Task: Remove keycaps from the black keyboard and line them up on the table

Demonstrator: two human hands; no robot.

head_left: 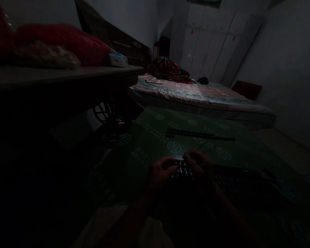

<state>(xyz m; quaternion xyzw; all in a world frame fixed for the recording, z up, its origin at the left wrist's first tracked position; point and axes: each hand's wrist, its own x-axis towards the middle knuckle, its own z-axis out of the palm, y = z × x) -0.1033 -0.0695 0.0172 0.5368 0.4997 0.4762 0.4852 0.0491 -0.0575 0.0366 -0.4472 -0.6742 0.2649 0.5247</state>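
A dark keyboard lies on the green tabletop, its left end between my hands. Pale switches without caps show at that end. My left hand is closed at the keyboard's left edge, thumb and fingers pinched on it. My right hand bends over the switches with its fingers pinched together. Out of its grip a thin two-pronged wire tool sticks up to the right; its lower end is hidden. Farther back, black keycaps lie in long rows. The light is very dim.
The green table bears globe prints. Beyond it stands a bed with a patterned red blanket. At left a sewing-machine table holds red bags. A bluish item lies by the keyboard's right end.
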